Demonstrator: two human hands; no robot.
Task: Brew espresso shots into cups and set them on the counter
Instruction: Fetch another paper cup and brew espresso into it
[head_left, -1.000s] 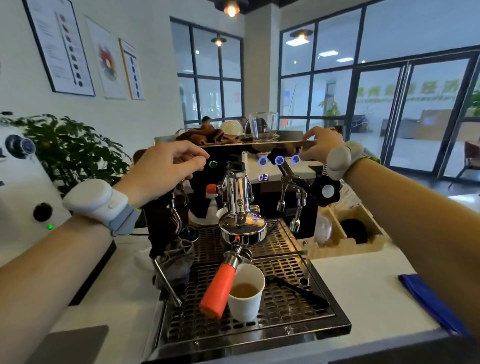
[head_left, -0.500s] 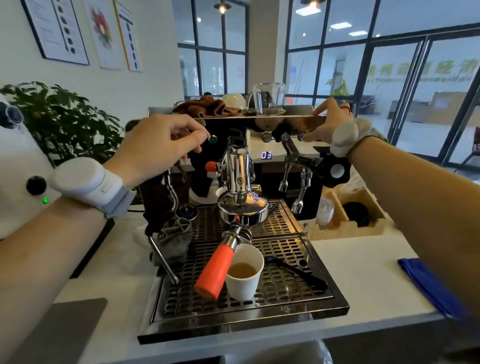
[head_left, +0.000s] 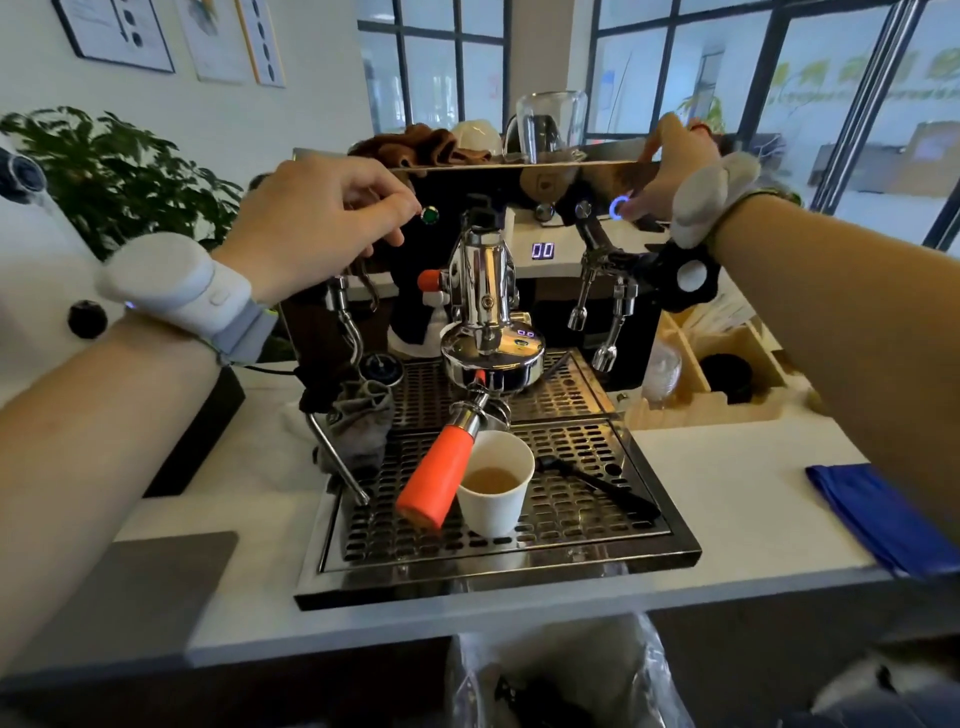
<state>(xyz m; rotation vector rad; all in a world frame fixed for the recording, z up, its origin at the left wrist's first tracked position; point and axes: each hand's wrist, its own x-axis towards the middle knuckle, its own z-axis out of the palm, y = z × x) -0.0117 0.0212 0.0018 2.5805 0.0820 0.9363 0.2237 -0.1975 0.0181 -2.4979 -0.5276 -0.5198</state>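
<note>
A white paper cup (head_left: 497, 483) with brown espresso in it stands on the drip tray (head_left: 597, 525) of the espresso machine (head_left: 519, 176). The portafilter with an orange handle (head_left: 436, 480) is locked in the group head (head_left: 491, 353) just above and left of the cup. My left hand (head_left: 322, 218) is at the machine's front panel, fingertips curled next to a green light (head_left: 429, 214). My right hand (head_left: 670, 171) rests on the machine's top right edge, thumb at a glowing blue ring button (head_left: 618, 207). The display (head_left: 542, 250) reads 00.
A steam wand (head_left: 337, 457) with a grey cloth hangs at the left, hot-water taps (head_left: 605, 332) at the right. A black brush (head_left: 597, 483) lies on the tray. A wooden box (head_left: 727, 384), a blue cloth (head_left: 883, 514), a grinder (head_left: 31, 249) and a bin (head_left: 571, 680) surround the machine.
The view has tilted down and come closer. The display changed from 03 to 00. My right hand slid down to the blue button; my left hand stays by the green light.
</note>
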